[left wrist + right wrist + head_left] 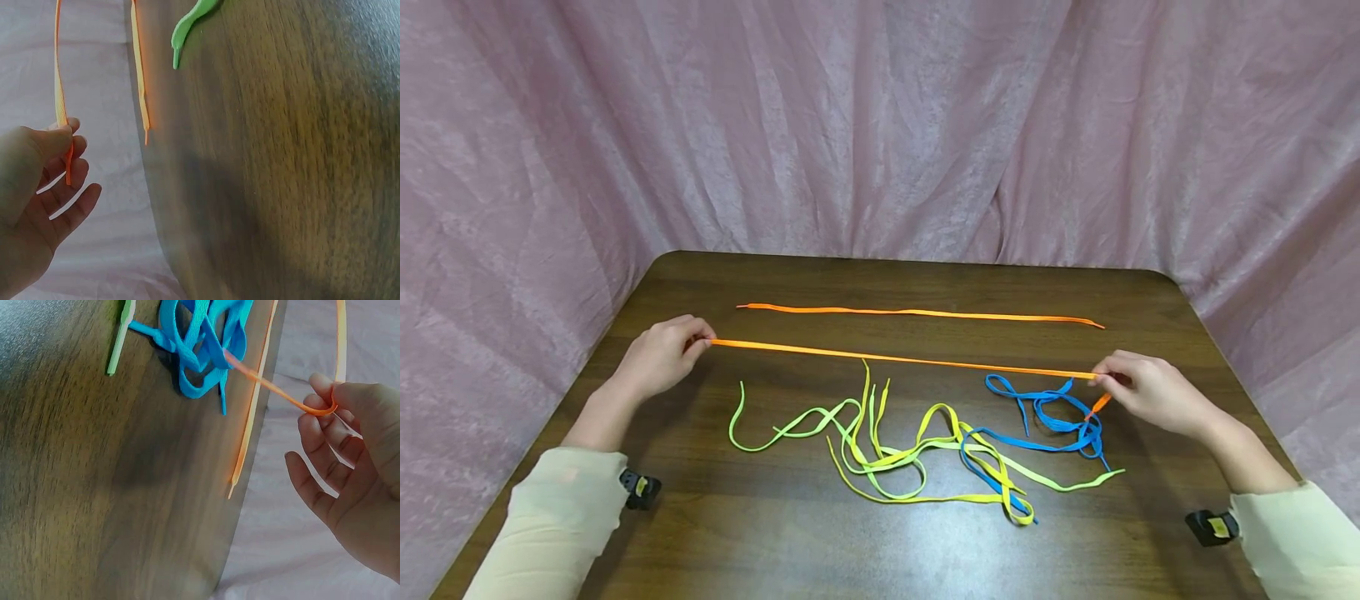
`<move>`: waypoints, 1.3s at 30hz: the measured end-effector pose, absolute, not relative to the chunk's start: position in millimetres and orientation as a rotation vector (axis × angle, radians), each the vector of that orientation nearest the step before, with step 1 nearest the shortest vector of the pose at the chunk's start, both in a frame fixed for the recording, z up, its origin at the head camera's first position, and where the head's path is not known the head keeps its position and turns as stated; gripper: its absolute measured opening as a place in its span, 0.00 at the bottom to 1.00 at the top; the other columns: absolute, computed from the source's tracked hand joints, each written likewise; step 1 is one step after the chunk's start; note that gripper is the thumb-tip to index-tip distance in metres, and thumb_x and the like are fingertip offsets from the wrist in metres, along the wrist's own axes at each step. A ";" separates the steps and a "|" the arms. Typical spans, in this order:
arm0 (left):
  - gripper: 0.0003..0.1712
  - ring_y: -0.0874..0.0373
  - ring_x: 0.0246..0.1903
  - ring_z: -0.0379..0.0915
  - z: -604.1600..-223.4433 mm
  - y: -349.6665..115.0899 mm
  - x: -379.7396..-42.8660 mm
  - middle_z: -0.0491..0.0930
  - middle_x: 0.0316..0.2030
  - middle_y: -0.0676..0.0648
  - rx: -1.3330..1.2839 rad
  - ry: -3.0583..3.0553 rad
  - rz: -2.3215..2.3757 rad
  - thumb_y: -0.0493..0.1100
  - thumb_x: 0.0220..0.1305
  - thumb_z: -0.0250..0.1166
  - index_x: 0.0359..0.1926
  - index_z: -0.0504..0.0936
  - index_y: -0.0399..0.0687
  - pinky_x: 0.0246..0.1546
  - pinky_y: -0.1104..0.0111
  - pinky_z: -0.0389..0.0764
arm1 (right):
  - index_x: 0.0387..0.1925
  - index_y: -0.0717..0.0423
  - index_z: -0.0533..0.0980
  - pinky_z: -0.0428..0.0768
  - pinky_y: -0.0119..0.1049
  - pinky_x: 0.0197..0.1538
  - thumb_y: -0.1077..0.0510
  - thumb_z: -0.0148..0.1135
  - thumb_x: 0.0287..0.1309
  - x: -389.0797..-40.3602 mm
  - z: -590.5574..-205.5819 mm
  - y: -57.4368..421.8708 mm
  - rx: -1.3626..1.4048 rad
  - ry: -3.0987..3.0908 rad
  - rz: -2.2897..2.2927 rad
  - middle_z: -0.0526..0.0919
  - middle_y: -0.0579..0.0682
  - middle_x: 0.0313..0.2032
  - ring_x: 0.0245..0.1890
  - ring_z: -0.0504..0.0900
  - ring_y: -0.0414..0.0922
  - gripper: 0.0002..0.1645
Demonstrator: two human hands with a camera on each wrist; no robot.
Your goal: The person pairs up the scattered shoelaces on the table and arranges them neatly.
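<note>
Between both hands an orange shoelace (895,359) is stretched nearly straight, raised above the table. The left hand (670,350) pinches it close to one end, between thumb and forefinger; in the left wrist view the tip (69,169) pokes out below the thumb. My right hand (1146,387) pinches the other side, and a short orange tail (281,392) bends away from those fingers toward a blue shoelace. Farther back on the table, a second orange shoelace (917,312) lies almost straight from left to right.
Loosely tangled on the brown wooden table (737,533) are yellow shoelaces (925,500), light green shoelaces (760,448) and blue shoelaces (1052,425), some crossing one another. A pink curtain (865,125) hangs behind the table and along its sides.
</note>
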State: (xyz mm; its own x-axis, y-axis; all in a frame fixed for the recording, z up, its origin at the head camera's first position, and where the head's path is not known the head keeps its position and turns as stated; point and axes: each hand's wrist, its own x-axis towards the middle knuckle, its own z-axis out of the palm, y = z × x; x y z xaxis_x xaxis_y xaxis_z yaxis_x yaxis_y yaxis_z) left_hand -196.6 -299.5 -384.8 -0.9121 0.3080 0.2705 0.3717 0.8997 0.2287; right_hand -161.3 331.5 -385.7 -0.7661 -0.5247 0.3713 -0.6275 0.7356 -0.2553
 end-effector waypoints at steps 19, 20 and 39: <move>0.02 0.56 0.23 0.68 -389.6 -310.6 -197.6 0.76 0.27 0.52 -0.487 -2.843 -0.402 0.37 0.57 0.62 0.32 0.79 0.47 0.23 0.61 0.68 | 0.27 0.53 0.79 0.65 0.26 0.27 0.71 0.67 0.38 -171.1 -393.3 357.9 0.823 -2.620 0.366 0.76 0.38 0.23 0.23 0.67 0.33 0.13; 0.02 0.56 0.23 0.68 -390.3 -311.2 -197.8 0.76 0.27 0.52 -0.485 -2.846 -0.402 0.37 0.57 0.62 0.32 0.79 0.47 0.23 0.61 0.68 | 0.26 0.53 0.79 0.64 0.25 0.26 0.71 0.67 0.37 -171.5 -393.8 359.4 0.820 -2.619 0.367 0.76 0.39 0.23 0.22 0.66 0.32 0.13; 0.02 0.58 0.22 0.67 -399.4 -310.7 -202.4 0.72 0.23 0.54 -0.504 -2.897 -0.387 0.36 0.55 0.62 0.31 0.79 0.46 0.22 0.65 0.66 | 0.28 0.53 0.77 0.63 0.25 0.22 0.73 0.64 0.38 -175.2 -403.1 376.8 0.745 -2.649 0.372 0.74 0.40 0.23 0.20 0.63 0.29 0.15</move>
State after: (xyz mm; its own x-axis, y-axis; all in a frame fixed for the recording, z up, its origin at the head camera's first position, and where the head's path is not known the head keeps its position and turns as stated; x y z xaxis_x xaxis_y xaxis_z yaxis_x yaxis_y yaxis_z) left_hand -202.4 -310.7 -399.4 -0.9273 0.3066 0.2146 0.3522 0.9089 0.2233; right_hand -175.2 376.8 -403.1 -0.7950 -0.4473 0.4098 -0.5430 0.8259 -0.1517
